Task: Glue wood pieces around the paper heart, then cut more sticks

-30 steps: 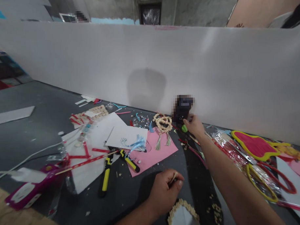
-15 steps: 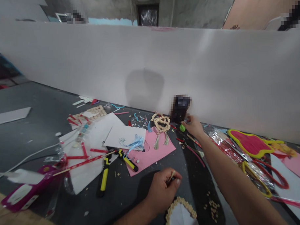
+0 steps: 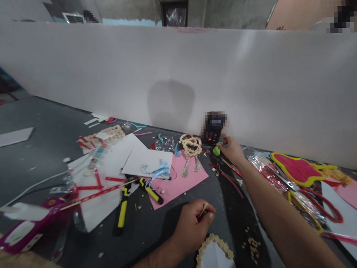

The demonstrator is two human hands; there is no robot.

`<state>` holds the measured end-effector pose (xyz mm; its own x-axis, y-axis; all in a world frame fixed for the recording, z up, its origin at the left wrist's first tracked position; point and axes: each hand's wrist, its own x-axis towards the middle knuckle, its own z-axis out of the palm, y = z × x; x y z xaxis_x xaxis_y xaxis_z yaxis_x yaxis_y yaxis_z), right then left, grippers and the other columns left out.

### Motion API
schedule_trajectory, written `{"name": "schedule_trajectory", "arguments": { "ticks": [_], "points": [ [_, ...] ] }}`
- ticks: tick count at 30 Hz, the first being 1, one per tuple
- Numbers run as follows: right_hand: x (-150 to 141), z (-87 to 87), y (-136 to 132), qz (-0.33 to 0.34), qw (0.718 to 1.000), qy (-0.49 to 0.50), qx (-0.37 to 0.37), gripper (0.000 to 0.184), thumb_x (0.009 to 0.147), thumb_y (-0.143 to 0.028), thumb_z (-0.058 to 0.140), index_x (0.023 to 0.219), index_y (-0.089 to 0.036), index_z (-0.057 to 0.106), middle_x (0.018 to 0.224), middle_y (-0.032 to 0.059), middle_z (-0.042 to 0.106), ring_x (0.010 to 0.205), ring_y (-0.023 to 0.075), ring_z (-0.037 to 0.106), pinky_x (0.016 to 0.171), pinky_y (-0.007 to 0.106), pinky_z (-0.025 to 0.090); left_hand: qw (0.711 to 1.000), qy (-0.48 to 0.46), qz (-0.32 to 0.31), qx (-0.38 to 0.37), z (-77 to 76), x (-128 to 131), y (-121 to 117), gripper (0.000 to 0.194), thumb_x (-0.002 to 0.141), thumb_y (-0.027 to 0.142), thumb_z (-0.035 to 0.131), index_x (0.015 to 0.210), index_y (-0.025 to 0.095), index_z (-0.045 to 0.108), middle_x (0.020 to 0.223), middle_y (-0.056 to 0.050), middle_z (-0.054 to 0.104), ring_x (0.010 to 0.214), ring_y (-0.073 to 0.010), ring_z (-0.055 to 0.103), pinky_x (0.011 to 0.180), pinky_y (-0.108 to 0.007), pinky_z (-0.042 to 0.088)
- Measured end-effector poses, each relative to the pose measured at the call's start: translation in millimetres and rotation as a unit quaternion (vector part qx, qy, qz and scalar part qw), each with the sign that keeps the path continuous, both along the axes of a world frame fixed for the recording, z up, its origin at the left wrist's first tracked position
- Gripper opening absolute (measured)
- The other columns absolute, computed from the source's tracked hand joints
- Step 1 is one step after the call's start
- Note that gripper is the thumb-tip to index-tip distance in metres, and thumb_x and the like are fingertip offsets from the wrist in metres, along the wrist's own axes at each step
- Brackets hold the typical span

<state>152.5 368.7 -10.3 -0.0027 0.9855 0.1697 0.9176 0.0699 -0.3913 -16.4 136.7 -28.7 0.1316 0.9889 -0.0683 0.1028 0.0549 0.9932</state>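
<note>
My left hand [image 3: 193, 227] rests low over the dark table, fingers curled around a thin tan stick [image 3: 202, 209]. Just below it lies a ring of small tan beads on white paper [image 3: 213, 260]. At the far side, my right hand [image 3: 232, 151] is closed at the lower right corner of a dark phone [image 3: 212, 129] leaning against the white partition; the grip itself is partly hidden. Beside that thumb sits a small crumpled green piece [image 3: 216, 151]. A heap of loose beads [image 3: 254, 248] lies right of the bead ring.
Yellow-and-black tools [image 3: 122, 212], pink paper [image 3: 180, 184] and beaded tasselled pieces [image 3: 192, 146] spread across the middle. A purple glue gun [image 3: 26, 229] is at left. Scissors [image 3: 324, 207] and a pink shape with yellow edging [image 3: 298, 169] lie at right. The white partition [image 3: 106, 74] closes the back.
The view has shifted slightly. Both hands keep nearly the same places and poses. A small red spot now shows low on the phone.
</note>
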Motion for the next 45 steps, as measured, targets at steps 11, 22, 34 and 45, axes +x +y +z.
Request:
{"name": "schedule_trajectory", "arguments": {
  "ticks": [11,22,34,45],
  "points": [
    [-18,8.6,3,-0.005,1.000,-0.004,-0.022,0.033,0.086,-0.034,0.051,0.114,-0.017,0.051,0.112,0.0069,0.055,0.092,0.0185,0.057,0.077,0.040,0.048,1.000,-0.003,0.001,-0.006,-0.6,0,-1,0.011,0.072,0.013,0.050,0.075,0.013,0.061,0.052,0.006,0.036,0.049,-0.0076,0.032,0.047,-0.020,0.023],
    [-9,23.3,-27,-0.016,0.998,-0.052,-0.020,0.045,0.084,-0.043,0.049,0.120,-0.015,0.045,0.111,0.0110,0.056,0.095,0.0222,0.056,0.080,0.040,0.044,1.000,-0.011,0.000,0.007,1.1,0,0,0.010,0.072,0.015,0.050,0.075,0.013,0.060,0.052,0.006,0.038,0.049,-0.0075,0.033,0.047,-0.020,0.024],
    [91,67.8,-269,0.107,0.989,-0.089,-0.046,0.032,0.081,-0.043,0.043,0.109,-0.031,0.052,0.101,0.0064,0.064,0.082,0.0228,0.063,0.068,0.034,0.048,0.994,0.038,0.019,0.101,-4.6,2,-4,0.015,0.074,0.025,0.052,0.077,0.014,0.061,0.059,0.003,0.051,0.054,-0.0089,0.041,0.053,-0.019,0.033],
    [133,55.9,-359,0.018,0.984,-0.175,-0.027,0.031,0.082,-0.029,0.038,0.105,-0.020,0.056,0.100,0.0135,0.062,0.094,0.0271,0.057,0.081,0.041,0.044,0.977,0.104,-0.039,0.182,31.1,6,-23,0.040,0.085,0.037,0.041,0.113,0.015,0.058,0.095,-0.008,0.062,0.078,-0.0164,0.056,0.068,-0.026,0.044]
  ]
}}
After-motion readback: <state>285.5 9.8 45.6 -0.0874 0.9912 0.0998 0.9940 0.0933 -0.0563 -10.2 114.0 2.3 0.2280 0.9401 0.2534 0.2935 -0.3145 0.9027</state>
